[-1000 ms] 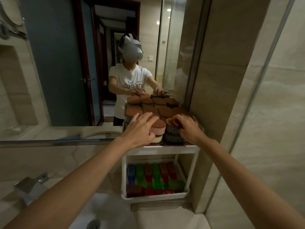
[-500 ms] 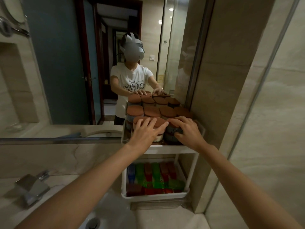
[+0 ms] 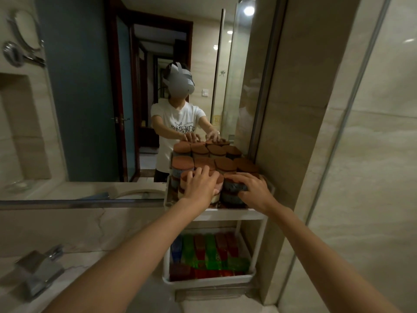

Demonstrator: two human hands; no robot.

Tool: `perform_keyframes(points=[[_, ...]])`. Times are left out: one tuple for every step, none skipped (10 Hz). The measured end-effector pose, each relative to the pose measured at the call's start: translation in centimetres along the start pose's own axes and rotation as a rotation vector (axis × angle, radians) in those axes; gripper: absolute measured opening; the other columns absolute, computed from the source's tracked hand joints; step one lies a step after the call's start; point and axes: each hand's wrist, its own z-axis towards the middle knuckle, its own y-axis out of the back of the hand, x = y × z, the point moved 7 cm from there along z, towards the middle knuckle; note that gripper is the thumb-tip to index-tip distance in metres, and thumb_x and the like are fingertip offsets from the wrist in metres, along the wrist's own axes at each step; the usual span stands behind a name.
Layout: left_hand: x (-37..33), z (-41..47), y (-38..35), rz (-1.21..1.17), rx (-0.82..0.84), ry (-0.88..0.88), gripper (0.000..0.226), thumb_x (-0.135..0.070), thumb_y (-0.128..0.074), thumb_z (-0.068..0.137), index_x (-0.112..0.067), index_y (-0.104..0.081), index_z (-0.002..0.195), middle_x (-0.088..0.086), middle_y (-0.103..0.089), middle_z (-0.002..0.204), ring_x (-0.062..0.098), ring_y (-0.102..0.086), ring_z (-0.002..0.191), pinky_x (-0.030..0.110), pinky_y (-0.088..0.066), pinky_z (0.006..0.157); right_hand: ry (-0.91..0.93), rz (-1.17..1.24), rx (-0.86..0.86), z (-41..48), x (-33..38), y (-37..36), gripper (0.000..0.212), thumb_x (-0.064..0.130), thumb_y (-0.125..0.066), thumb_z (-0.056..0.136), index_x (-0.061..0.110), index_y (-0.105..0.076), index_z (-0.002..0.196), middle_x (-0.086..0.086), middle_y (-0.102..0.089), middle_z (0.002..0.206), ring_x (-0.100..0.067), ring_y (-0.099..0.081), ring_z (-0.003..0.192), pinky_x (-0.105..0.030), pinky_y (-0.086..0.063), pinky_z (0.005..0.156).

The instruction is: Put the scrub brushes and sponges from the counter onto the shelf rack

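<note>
bathroom mirror [image 3: 85,98], shelf rack [image 3: 225,214], left hand [image 3: 200,188] touching, right hand [image 3: 256,192] gripping sponges [image 3: 225,164]

A: What stands on the upper tier of the white shelf rack [image 3: 228,215]?
B: Round sponges [image 3: 225,164] with brown tops, in close stacks, just beside the mirror [image 3: 90,109].
A: And the hands?
B: The left hand [image 3: 200,186] lies flat, fingers spread, on the front stack [image 3: 217,192]. The right hand [image 3: 255,190] curls over the blue-sided stack [image 3: 232,188] next to it, thumb on its side.
A: The lower tier?
B: Green, red and blue pieces [image 3: 209,251] stand in a row. A faucet [image 3: 38,272] is at lower left.
</note>
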Motion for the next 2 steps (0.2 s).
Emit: perform_keyframes(points=[[0.1, 0.2, 0.3, -0.146, -0.003, 0.027, 0.045, -0.036, -0.049, 0.094, -0.018, -0.042, 0.135, 0.009, -0.039, 0.139, 0.028, -0.034, 0.131, 0.040, -0.028, 0.106, 0.015, 0.013, -0.019, 0.0, 0.0, 0.3, 0.062, 0.003, -0.051, 0.081, 0.032, -0.046, 0.135, 0.001, -0.043, 0.145, -0.019, -0.029, 0.140, -0.050, -0.006, 0.119], [0.4, 0.2, 2.7, -0.336, -0.135, 0.017, 0.046, -0.039, -0.043, 0.095, -0.020, -0.041, 0.137, 0.005, -0.040, 0.140, 0.023, -0.033, 0.133, 0.037, -0.024, 0.113, 0.031, 0.112, -0.153, 0.1, 0.1, 2.1, 0.048, 0.010, -0.057, 0.084, 0.026, -0.053, 0.130, -0.002, -0.052, 0.136, -0.021, -0.042, 0.131, -0.048, -0.016, 0.118]])
